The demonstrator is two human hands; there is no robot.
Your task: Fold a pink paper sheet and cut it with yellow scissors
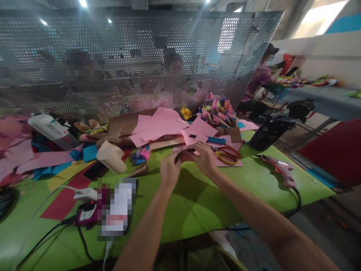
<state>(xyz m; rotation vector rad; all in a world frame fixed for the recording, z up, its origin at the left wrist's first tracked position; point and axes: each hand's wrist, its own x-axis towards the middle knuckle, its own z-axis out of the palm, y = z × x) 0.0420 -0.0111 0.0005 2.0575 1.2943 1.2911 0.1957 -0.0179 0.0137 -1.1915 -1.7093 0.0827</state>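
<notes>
My left hand [169, 168] and my right hand [202, 158] meet over the green table [197, 210], both pinched on a small strip of pink paper [188, 151] held between them. The fingers of both hands are closed around it. Red-handled scissors [227, 155] lie just right of my right hand on a pink sheet. A pile of pink paper sheets [162, 126] lies just beyond my hands.
A pink glue gun [279, 169] with a black cord rests at the right. A black device [267, 131] stands behind it. A cream paper cone [111, 156], a white bottle [52, 130] and coloured scraps lie left. Folded paper cones [217, 111] stand before a perforated metal screen [141, 56]; other people sit beyond.
</notes>
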